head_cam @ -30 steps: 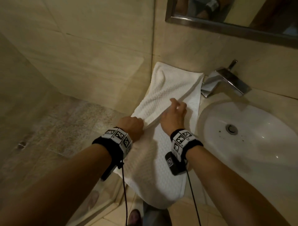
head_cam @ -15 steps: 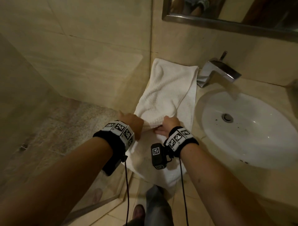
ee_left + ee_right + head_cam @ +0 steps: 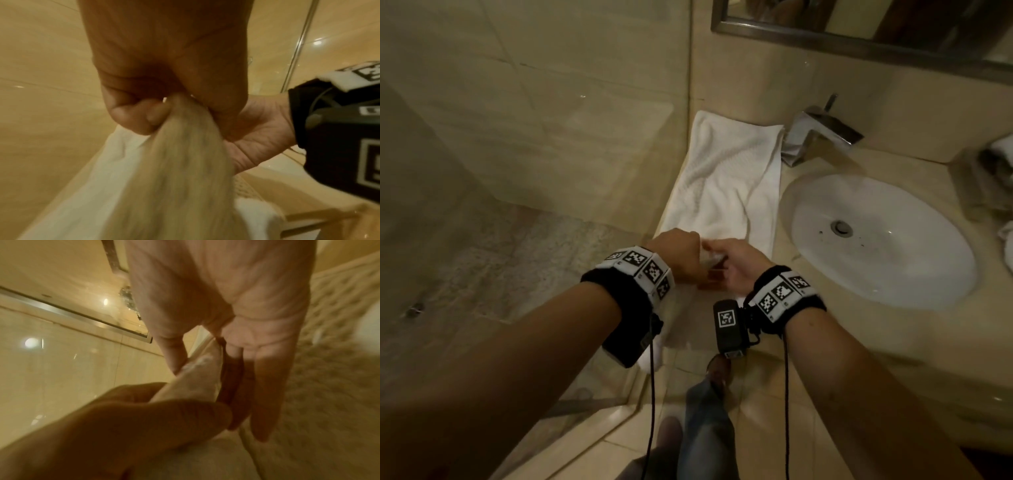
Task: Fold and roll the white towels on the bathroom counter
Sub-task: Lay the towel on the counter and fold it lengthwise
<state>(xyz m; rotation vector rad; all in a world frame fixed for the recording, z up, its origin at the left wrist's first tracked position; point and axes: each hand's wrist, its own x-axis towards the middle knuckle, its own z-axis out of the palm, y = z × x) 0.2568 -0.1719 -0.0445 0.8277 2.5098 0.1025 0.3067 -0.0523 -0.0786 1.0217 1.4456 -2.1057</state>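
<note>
A white towel lies lengthwise on the counter left of the sink, from the back wall to the front edge, where its near end hangs over. My left hand and right hand meet at the towel's near part. In the left wrist view the left hand's curled fingers grip a bunched part of the towel. The right wrist view shows my right hand pinching a towel edge between thumb and fingers, with my left hand just below it.
A white oval sink sits to the right, with a chrome faucet behind it and a mirror above. A glass shower partition borders the counter's left side. More white cloth lies at the far right.
The right hand lay flat further up the towel; both hands have drawn back to the counter's front edge, come together and taken hold of the towel's near part.
</note>
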